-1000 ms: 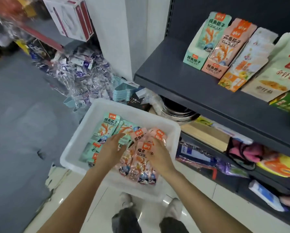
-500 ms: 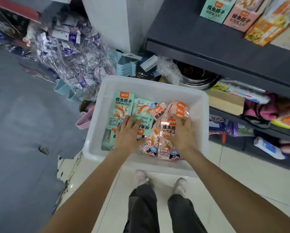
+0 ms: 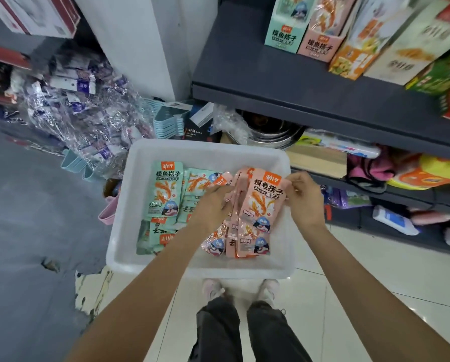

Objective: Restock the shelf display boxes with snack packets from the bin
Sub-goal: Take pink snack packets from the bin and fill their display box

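Both hands, left [image 3: 213, 205] & right [image 3: 303, 199], grip pink snack packets [image 3: 260, 210] over bin [image 3: 145, 257] below me; teal packets [image 3: 166, 189] to left remain, pink display box [image 3: 320, 40] up ahead awaits — early stage, I judge.

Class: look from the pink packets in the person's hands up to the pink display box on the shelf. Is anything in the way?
Nothing visible blocks it. Both hands, left and right, hold the pink packets above the bin; the pink box stands on the shelf above, with open space between.
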`<state>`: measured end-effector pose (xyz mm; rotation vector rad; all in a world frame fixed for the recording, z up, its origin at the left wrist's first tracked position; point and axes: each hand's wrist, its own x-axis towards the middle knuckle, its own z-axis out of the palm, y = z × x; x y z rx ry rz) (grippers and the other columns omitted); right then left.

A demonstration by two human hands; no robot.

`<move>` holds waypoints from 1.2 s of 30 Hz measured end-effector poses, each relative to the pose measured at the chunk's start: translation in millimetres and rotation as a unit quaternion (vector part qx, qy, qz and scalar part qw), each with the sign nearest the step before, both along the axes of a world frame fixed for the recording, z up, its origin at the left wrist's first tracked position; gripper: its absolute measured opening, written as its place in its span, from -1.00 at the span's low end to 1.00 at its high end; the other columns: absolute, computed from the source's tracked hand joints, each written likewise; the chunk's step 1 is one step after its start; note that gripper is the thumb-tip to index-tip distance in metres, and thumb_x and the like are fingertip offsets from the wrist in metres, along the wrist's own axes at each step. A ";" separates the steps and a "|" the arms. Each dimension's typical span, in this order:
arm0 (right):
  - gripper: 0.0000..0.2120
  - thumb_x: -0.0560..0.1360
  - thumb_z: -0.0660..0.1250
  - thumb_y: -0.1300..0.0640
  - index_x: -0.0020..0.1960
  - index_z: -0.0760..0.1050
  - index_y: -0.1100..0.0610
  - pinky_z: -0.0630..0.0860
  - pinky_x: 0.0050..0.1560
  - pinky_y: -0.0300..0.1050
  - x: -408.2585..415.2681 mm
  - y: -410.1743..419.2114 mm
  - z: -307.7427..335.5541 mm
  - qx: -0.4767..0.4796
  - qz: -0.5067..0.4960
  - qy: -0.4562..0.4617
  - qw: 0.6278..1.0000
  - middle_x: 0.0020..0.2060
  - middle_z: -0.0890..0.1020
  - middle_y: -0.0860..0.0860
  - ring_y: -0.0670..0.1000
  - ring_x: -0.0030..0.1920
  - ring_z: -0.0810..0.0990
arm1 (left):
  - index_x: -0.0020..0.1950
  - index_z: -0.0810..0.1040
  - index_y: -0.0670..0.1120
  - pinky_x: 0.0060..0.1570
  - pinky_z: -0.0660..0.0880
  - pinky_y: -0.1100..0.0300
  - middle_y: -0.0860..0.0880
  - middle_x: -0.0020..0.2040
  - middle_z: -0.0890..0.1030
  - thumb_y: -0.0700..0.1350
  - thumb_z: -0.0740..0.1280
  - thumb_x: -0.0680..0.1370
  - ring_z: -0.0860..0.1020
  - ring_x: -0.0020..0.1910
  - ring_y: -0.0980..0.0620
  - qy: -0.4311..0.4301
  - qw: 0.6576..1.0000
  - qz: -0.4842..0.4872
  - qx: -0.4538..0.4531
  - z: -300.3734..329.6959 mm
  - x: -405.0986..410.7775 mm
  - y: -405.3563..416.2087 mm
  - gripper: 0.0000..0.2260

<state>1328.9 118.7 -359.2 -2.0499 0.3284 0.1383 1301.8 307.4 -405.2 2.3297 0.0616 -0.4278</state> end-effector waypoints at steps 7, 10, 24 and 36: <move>-0.85 0.58 0.21 0.26 -0.14 0.38 0.08 0.55 -0.34 -0.08 7.1 -28.4 14.6 0.036 -0.010 -0.040 0.998 -0.22 0.59 0.00 0.02 -0.19 0.59 | 0.38 0.38 -0.03 0.40 0.18 0.01 -0.04 0.36 0.35 -0.02 0.43 0.43 0.28 0.37 -0.04 0.039 0.989 -0.077 0.120 -15.1 25.1 -30.8 -0.46; -0.87 0.58 0.22 0.23 -0.11 0.39 0.06 0.58 -0.30 -0.12 4.7 -30.5 15.9 0.029 0.012 -0.048 0.998 -0.17 0.61 0.00 -0.02 -0.13 0.61 | 0.24 0.47 -0.04 0.33 0.22 0.10 -0.01 0.22 0.41 -0.07 0.44 0.43 0.34 0.26 0.00 0.019 0.992 -0.043 0.119 -17.7 28.3 -36.3 -0.60; -0.91 0.54 0.30 0.22 -0.09 0.52 0.06 0.60 -0.11 0.01 15.9 -8.7 47.7 0.026 0.045 -0.095 0.994 -0.22 0.60 -0.17 -0.13 -0.14 0.59 | -0.12 0.53 -0.06 -0.37 0.36 0.52 0.06 -0.20 0.56 -0.16 0.32 0.55 0.48 -0.30 0.24 -0.101 0.972 0.197 -0.083 79.9 38.7 -3.6 -0.95; -0.80 0.51 0.31 0.27 -0.14 0.57 -0.01 0.54 -0.05 -0.25 107.6 -82.0 121.4 0.035 0.091 -0.157 0.983 -0.19 0.64 -0.13 -0.12 -0.12 0.62 | -0.11 0.54 -0.07 -0.23 0.41 0.48 0.12 -0.23 0.58 -0.20 0.34 0.53 0.52 -0.26 0.32 -0.243 0.940 0.217 -0.104 190.7 115.3 -63.6 -0.95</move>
